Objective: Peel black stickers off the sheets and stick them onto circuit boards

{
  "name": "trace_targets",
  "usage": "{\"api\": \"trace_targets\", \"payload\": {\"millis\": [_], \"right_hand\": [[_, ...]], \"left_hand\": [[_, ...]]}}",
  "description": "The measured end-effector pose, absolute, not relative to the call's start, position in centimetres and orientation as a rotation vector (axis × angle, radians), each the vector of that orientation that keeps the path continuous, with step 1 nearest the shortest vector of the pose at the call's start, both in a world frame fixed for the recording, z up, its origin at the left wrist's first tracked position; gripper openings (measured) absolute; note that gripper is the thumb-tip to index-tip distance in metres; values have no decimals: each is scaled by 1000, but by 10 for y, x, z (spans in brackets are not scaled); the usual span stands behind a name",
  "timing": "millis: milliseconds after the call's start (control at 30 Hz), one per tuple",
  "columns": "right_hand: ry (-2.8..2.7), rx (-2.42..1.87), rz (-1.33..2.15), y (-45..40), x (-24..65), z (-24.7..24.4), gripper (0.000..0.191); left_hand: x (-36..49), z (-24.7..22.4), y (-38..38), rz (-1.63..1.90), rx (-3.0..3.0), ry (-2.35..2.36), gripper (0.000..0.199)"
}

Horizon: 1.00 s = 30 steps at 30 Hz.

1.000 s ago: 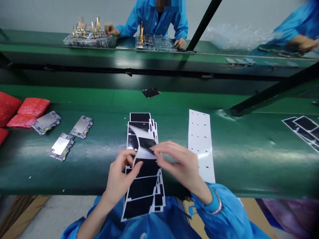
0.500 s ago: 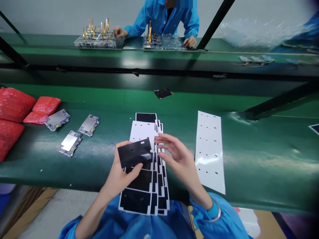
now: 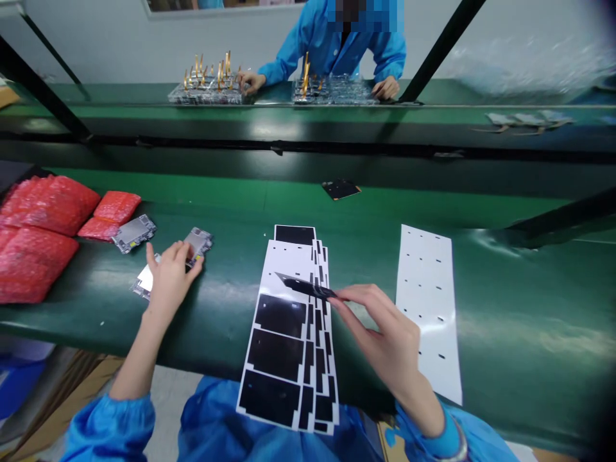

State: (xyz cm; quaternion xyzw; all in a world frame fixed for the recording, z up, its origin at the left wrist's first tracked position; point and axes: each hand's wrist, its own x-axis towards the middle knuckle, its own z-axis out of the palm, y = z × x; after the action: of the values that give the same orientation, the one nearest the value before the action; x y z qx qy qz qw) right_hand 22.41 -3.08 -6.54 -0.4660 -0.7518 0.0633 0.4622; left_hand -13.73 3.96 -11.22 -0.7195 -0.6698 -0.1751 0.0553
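Film strip (image 3: 305,288) pinched in my right hand (image 3: 387,343) above sheet stack (image 3: 289,359); left hand (image 3: 171,277) now moved off, open, at circuit boards (image 3: 198,244).

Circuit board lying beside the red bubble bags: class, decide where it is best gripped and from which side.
Pinch its long edges from the near side, probably: the circuit board lies flat, a silver shield covers its middle, and a red bubble bag crowds its far-left end.
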Motion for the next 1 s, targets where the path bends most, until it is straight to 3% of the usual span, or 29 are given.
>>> {"api": "trace_targets", "payload": {"millis": [133,267,433,600,700,900,1000], "right_hand": [[-1818,-1182,95,-32,230,-63,16],[-1775,-1198,172,-32,231,-63,15],[-1624,-1263,419,-32,236,-66,8],[-1343,-1282,774,-30,239,-65,15],[-1213,-1260,920,-29,236,-59,22],[-1235,-1018,1104,-30,216,-38,12],[-1332,-941,1079,-32,209,-28,16]], "left_hand": [[-118,-118,25,-670,-2484,-1763,35],[-113,-119,28,-712,-2328,-1904,45],[-115,-124,28,-678,-2200,-2063,74],[-107,-123,17,-815,-2357,-2067,75],[-90,-107,4,-1057,-2466,-1955,77],[-38,-55,-28,-1422,-2796,-1388,84],[-25,-40,-31,-1568,-2833,-1263,91]]}}
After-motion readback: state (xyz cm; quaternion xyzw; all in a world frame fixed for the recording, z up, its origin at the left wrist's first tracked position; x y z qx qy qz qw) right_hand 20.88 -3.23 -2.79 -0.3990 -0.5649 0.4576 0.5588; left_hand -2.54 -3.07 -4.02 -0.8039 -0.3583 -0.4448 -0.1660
